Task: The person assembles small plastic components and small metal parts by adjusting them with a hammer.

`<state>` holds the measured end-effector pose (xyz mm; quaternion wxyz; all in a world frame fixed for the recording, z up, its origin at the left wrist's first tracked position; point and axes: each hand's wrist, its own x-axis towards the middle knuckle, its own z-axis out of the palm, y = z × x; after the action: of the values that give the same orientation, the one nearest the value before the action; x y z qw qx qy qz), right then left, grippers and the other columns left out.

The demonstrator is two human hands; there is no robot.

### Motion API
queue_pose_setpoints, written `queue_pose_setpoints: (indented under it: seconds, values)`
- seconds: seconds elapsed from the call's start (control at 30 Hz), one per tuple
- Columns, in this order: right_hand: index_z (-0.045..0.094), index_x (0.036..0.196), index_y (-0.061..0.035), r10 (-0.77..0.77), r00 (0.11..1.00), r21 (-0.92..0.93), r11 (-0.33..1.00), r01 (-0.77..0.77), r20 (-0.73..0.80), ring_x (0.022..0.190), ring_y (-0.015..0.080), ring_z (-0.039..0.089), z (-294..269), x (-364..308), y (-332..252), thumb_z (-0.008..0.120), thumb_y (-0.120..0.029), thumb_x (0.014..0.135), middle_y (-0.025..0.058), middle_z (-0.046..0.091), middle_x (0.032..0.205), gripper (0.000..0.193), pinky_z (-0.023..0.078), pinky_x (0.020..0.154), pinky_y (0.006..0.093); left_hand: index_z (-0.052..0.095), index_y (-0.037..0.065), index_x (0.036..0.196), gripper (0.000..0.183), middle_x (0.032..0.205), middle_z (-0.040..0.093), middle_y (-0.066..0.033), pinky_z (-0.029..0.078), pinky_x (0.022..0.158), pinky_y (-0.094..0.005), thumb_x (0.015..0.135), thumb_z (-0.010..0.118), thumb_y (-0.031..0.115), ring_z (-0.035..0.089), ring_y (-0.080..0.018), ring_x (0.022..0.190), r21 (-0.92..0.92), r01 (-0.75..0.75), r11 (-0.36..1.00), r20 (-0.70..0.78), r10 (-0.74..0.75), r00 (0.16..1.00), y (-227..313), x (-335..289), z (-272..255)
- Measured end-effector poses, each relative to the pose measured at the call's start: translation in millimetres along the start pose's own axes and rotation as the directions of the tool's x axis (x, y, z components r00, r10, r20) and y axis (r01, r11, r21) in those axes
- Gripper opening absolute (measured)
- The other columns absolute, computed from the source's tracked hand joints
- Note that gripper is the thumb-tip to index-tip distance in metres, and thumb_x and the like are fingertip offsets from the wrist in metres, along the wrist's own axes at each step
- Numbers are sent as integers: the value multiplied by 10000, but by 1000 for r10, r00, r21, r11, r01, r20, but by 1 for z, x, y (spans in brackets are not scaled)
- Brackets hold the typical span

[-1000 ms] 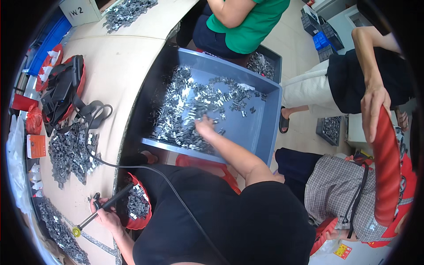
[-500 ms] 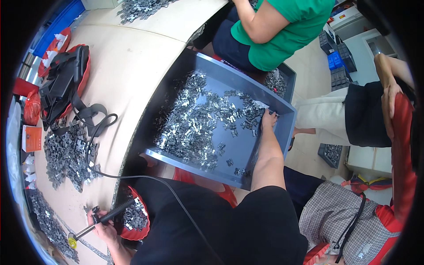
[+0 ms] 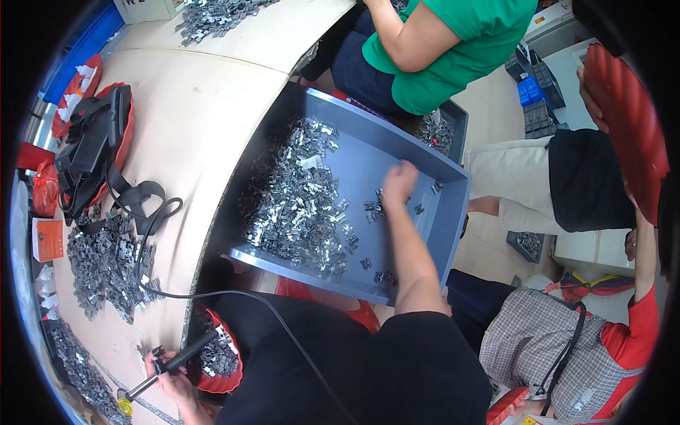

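Moved off the far right corner of the bin (image 3: 459,212), the right hand (image 3: 401,182) is now further in toward the bin's middle, and the spread of metal pieces (image 3: 301,205) that reached toward that corner half a second ago has largely given way to bare bin floor. Main heap now lies along the bin's left edge, running from the far left corner down to the near edge, well apart from the right hand. A small cluster (image 3: 372,210) sits just beside this hand, on the side toward the heap; a few more pieces lie near the right edge and a few by the near edge. Motion blurs the right hand's fingers, so I cannot tell how wide its grip is or whether it holds a piece.

Left hand (image 3: 172,384) is at the right edge of the counter (image 3: 198,106), toward its near end, with its fingers partly behind a black-handled tool (image 3: 185,354); I cannot tell whether its grip is closed around the handle. Just beside it, a red bowl (image 3: 221,384) holds more pieces. Toward the counter's left edge lies a dark pile (image 3: 106,269) of similar pieces, with black straps (image 3: 145,198) just beyond it. Past the bin's far edge sits a person in a green shirt (image 3: 460,49).
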<state>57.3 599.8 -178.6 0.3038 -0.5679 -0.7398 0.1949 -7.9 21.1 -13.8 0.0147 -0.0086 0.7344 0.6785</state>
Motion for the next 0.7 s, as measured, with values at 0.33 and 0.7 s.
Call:
queue_pose_setpoints:
  seconds: [0.33,0.7]
  values:
    - [365,1255,61,283,925,-142,957,-254,252,1232,333,328,-21,32,82,530,-261,788,229,333,1325,590,250,1040,362,483,-10,1020,338,667,527,-84,320,412,-173,894,445,301,400,-65,443,-14,-4,1000,-4,4,1000,3,3,4]
    - [546,1102,-22,-152,878,-52,979,197,454,1165,331,390,-11,-71,-29,506,-271,834,181,432,1244,368,313,977,421,479,20,1048,287,723,534,-79,322,391,-162,910,422,266,429,-64,469,-68,-6,998,48,9,999,-34,12,-28]
